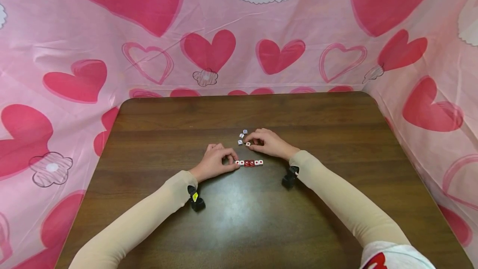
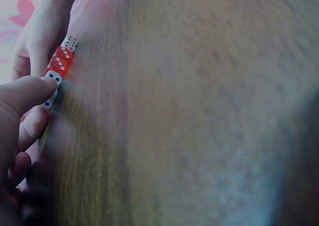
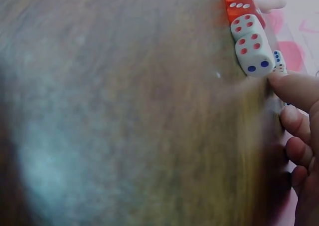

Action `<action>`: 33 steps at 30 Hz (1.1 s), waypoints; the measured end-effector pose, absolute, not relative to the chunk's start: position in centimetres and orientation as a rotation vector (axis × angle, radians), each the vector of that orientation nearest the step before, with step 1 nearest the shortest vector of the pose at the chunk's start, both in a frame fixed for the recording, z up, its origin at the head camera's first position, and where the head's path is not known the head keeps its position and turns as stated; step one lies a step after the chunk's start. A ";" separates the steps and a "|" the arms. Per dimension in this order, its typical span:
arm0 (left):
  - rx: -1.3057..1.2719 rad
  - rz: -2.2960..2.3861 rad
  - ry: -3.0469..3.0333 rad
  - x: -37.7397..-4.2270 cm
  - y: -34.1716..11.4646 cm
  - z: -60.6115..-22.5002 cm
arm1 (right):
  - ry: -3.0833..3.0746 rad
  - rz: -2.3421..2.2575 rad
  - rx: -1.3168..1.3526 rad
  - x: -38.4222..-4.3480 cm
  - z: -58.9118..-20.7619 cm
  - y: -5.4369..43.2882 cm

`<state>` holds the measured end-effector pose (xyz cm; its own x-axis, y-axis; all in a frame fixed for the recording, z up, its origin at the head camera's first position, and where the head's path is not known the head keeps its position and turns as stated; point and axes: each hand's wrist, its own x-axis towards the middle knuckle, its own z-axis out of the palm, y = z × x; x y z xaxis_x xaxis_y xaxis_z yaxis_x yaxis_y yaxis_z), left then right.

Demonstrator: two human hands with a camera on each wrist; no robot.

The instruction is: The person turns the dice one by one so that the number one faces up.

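A straight row of dice lies mid-table: two red dice [image 1: 249, 163] sit in the middle, with two white dice [image 1: 259, 162] on the right and two more on the left. My left hand [image 1: 215, 160] pinches the white die [image 1: 237, 162] at the row's left end between thumb and index finger. Behind the row, my right hand [image 1: 271, 143] holds a single white die [image 1: 248, 144] between thumb and index fingertip. In the right wrist view, the row's near white die [image 3: 254, 54] shows red and blue pips, close to the right thumb.
Three loose white dice [image 1: 241, 135] lie just left of the right hand, farther back than the row. The brown wooden table [image 1: 157, 123] ends at the back against a pink cloth [image 1: 216, 15] with hearts. Cloth also hangs along both sides.
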<state>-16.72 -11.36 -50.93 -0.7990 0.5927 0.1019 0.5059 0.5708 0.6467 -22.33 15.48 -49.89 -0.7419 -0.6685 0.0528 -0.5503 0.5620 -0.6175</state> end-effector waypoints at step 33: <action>0.923 1.017 2.664 -16.8 -11.3 -51.2 | 2.661 -0.888 -1.106 -17.7 -50.4 20.2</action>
